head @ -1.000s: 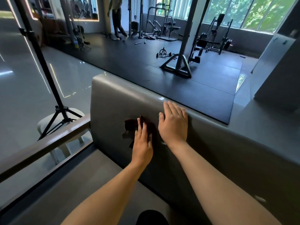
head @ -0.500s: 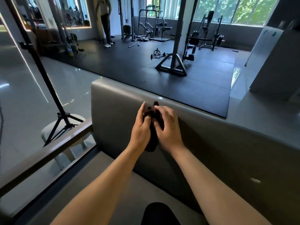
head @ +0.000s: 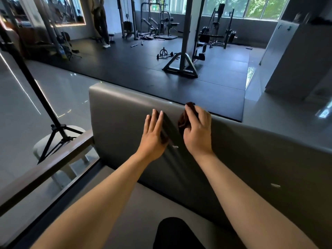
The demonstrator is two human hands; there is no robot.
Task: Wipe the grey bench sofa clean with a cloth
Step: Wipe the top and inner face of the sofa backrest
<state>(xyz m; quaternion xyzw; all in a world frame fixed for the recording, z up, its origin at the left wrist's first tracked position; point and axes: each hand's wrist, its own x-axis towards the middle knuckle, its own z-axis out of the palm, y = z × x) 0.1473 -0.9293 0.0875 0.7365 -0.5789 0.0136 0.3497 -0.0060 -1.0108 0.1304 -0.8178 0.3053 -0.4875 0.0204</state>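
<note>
Fingers of the right hand are curled, and with the thumb they grip a bunched dark brown cloth, so that hand is closed round it. I see the cloth pressed against the upper backrest of the grey sofa, its top end poking just above the backrest's top edge. The left hand lies just beside it on the backrest, fingers straight and close together, palm to the padding, holding nothing that I can make out. A dark blurred strip runs along the inner side of that hand; I cannot tell whether it is more cloth or shadow. Both forearms reach up from the bottom of the view over the seat, and a dark-clad knee shows at the bottom centre. Left of the sofa a wooden rail slants across, and beyond it a black tripod stands with its legs over a pale stool. Behind the backrest I see black matting, a steel frame and other gym machines, with a person standing far off at the back near a lit mirror.
</note>
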